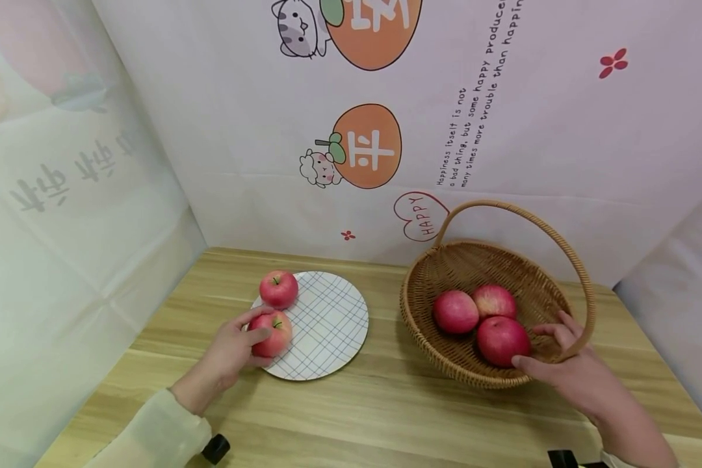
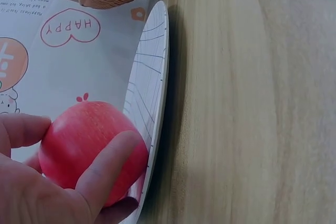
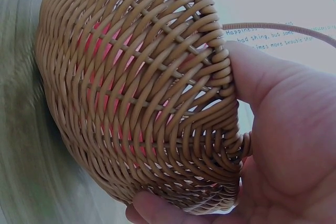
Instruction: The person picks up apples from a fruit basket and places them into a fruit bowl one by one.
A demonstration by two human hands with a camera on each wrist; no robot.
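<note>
The left hand (image 1: pixel 228 351) pinches the near apple (image 1: pixel 279 336) between its fingers at the plate's (image 1: pixel 330 325) left edge, beside the far apple (image 1: pixel 278 290). The right hand's (image 1: pixel 582 377) fingers curl over the right rim of the wicker basket (image 1: pixel 411 318), which holds three apples (image 1: pixel 455 312).

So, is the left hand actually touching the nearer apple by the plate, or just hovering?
Touching. The left wrist view shows the left hand curled round the apple, digits against its red skin with no gap.
</note>
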